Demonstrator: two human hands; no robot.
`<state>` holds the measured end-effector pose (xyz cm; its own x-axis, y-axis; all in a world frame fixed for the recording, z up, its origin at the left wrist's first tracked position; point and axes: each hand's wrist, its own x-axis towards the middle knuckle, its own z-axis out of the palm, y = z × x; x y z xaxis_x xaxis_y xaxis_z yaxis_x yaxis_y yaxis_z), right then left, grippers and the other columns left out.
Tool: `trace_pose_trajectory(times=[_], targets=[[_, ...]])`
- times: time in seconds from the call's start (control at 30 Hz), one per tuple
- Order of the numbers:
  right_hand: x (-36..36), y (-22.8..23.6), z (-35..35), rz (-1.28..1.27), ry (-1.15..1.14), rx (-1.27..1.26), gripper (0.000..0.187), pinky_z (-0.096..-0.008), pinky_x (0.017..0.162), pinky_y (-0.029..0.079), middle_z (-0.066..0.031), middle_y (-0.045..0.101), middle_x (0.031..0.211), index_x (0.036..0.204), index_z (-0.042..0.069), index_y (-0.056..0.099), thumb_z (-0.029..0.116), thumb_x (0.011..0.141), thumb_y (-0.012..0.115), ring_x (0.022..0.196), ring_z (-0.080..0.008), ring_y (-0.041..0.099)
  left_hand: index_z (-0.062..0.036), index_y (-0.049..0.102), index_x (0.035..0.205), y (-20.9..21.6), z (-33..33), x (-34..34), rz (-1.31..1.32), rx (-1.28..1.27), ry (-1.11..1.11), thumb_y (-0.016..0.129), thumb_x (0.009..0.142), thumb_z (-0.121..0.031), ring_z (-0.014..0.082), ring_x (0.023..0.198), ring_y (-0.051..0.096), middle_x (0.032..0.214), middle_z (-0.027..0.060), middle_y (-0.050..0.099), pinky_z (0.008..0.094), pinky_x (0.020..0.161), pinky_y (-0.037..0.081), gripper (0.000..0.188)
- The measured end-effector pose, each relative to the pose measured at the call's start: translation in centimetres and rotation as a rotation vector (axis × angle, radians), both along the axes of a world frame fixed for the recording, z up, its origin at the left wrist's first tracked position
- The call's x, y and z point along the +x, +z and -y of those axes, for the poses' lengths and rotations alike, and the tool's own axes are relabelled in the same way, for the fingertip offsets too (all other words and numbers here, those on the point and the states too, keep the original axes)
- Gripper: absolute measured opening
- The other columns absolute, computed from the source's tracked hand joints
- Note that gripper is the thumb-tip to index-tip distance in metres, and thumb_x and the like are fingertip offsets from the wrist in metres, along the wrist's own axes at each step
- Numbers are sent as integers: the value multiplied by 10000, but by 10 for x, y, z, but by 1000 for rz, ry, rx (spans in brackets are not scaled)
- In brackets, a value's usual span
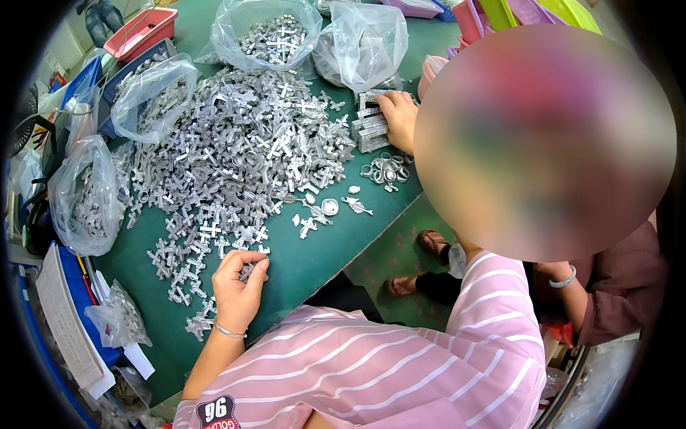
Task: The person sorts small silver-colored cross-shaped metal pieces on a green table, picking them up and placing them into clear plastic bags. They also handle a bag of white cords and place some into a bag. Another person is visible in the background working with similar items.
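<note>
A big heap of small silver-grey metal crosses [243, 143] covers the middle of the green table. At its near edge my left hand [239, 286] is curled closed, with small metal crosses partly showing between thumb and fingers. My right hand [400, 118] reaches to the far right side of the heap. Its fingers are bent over the end of neatly stacked flat metal pieces [370, 132], gripping them. A large blurred patch hides most of my right forearm. Beside the stack lie several metal rings [386, 170]. Leaf-shaped pendants [356, 206] and a round setting [329, 206] sit nearer me.
Clear plastic bags of metal parts [268, 36] [86, 204] stand behind and left of the heap. A pink tray [143, 32] is at the far left. A clipboard with papers [68, 322] lies near left. Close on my right, a person in brown [618, 286] is partly hidden.
</note>
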<state>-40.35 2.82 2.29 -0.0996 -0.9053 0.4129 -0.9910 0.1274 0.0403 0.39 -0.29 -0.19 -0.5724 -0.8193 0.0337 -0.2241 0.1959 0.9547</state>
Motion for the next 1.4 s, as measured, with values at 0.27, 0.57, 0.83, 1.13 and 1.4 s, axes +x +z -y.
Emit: trace_pose_trajectory(times=[0.27, 0.57, 0.83, 1.13, 1.4], targets=[[2, -1, -6, -12, 42, -81, 420, -409, 846, 453, -113, 575, 1038, 1050, 37, 599, -50, 639, 595, 1010, -325, 517, 23, 626, 870, 1, 0, 0, 0, -11, -5, 642, 840, -25, 84, 579, 572, 837, 56, 573, 183, 425, 401, 58], [2, -12, -16, -124, -16, -134, 355, -437, 846, 393, -95, 595, 925, 978, 71, 568, -20, 637, 600, 926, -307, 550, 29, 626, 864, 1, 0, -1, -15, 1, -2, 645, 840, -26, 88, 586, 580, 846, 61, 576, 185, 419, 403, 63], [-2, 21, -4, 814, -218, -471, 177, -304, 671, 493, -104, 675, 880, 1000, 17, 598, 66, 833, 627, 769, -218, 647, 21, 643, 843, 9, -2, -3, 1, 33, 39, 658, 808, -2, 116, 573, 586, 777, 70, 591, 229, 531, 446, 45], [12, 88, -59, 1577, -107, -455, 211, -352, 678, 558, -90, 670, 931, 1056, 1, 642, -2, 869, 545, 804, -197, 660, 14, 638, 825, -5, 3, -1, -7, 97, 49, 661, 811, -32, 115, 561, 582, 757, 61, 588, 236, 518, 440, 53], [3, 164, -176, 981, -797, 693, 156, -329, 659, 539, -72, 675, 853, 994, -1, 640, 77, 862, 613, 739, -170, 655, -15, 643, 892, -13, 4, 0, -26, 10, -12, 644, 857, -96, 46, 547, 532, 715, 17, 606, 183, 413, 385, 89]])
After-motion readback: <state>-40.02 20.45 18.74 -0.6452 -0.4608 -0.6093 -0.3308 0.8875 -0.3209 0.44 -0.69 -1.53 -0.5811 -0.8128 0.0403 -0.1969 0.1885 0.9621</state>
